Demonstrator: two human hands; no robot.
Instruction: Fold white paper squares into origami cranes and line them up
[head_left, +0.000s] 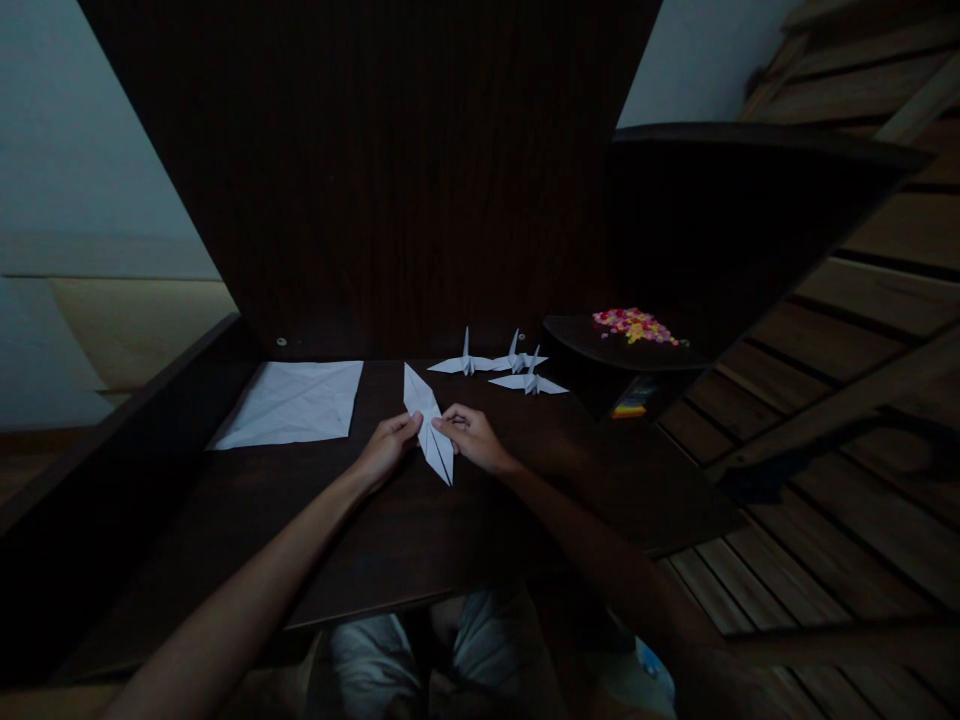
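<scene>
Far left: pale wall (90, 150), then the dark side panel (112, 430) of a dark wood desk (360, 560). White sheet (292, 402) lies flat on the desk near that panel, creased, roughly 4-sided.

Next, left hand (390, 445): clamped on the left edge of the folded paper (427, 432), thumb on top, other fingers mostly hidden. Folded paper is white, a long narrow diamond, between the 2 hands over the middle of the desk; upper tip leans left, lower tip points down and right, dark slit in the lower half. Can't tell if it touches the desktop. Right hand (476, 438): clamped on the right edge, thumb on top, fingers bent, partly behind the paper.

Beyond the hands, near the back panel (390, 180): 3 white paper cranes (531, 383), wings spread, 2 farther back, 1 nearer.

Right of those, small rounded shelf (577, 335) with a pile of tiny pink, red and yellow pieces (637, 326); too small to identify. Far right: brown wooden slats (825, 540).
</scene>
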